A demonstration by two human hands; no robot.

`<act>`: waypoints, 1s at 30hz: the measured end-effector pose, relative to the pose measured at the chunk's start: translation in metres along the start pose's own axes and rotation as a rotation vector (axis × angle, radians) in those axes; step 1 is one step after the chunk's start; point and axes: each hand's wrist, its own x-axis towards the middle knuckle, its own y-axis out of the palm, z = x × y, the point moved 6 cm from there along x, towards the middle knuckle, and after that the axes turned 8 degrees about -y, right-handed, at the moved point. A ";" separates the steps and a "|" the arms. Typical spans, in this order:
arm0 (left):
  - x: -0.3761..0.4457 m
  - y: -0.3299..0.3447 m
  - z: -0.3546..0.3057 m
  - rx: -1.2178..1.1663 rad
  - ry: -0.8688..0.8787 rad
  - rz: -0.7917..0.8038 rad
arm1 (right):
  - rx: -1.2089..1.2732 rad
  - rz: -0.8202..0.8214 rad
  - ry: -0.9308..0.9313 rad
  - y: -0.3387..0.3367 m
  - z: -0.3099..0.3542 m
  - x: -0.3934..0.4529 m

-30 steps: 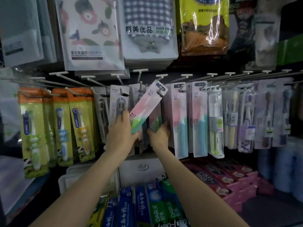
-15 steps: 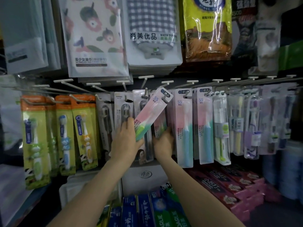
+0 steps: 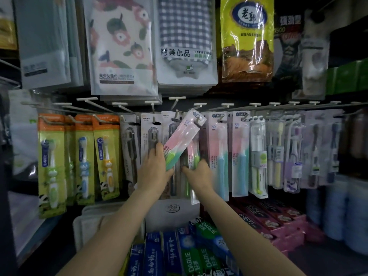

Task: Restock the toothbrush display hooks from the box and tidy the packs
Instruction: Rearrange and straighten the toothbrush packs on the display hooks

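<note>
Partly blurred, left hand [image 3: 154, 170] gripping tilted pack [image 3: 182, 141], right fingers [image 3: 188, 170] hidden

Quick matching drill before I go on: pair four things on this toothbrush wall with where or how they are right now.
1. tilted pink pack
2. orange-topped packs
3. right hand
4. Darlie boxes

a. lowest, under the arms
b. hanging at far left
c. gripped by the left hand
d. on the hanging packs beside the tilted one

Pairs: 1-c, 2-b, 3-d, 4-a

Dim shop display: bagged towels [image 3: 121, 46] hang above; toothpaste boxes [image 3: 191, 255] lie stacked on the shelf below.
</note>
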 end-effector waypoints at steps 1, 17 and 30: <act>-0.001 0.002 0.000 -0.004 -0.008 0.006 | -0.001 0.010 0.005 -0.001 0.001 -0.001; -0.028 0.020 -0.012 -0.133 -0.107 -0.018 | 0.003 0.189 -0.114 -0.037 -0.012 -0.056; -0.066 0.051 -0.018 -0.294 -0.129 0.105 | -0.252 -0.104 -0.347 -0.088 -0.002 -0.035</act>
